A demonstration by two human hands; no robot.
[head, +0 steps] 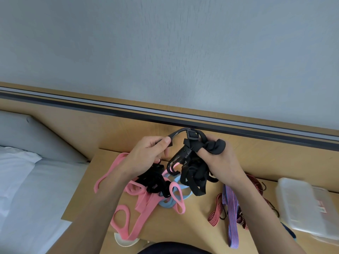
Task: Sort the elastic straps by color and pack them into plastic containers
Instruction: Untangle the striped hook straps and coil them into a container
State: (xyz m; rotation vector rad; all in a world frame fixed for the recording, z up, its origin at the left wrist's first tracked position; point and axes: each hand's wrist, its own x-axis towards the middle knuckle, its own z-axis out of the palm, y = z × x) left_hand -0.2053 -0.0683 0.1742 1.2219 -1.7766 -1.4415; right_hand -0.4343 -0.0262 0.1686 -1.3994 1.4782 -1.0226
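Black strap [193,173] hangs bunched above the table [192,228], your left hand [146,153] pinching one end, your right hand [220,162] gripping the bundle, and the container [300,204] lies off to the right, nearer that right hand.

Bedroom: bed [27,189] with pillow [16,158] beside wooden table [183,226].
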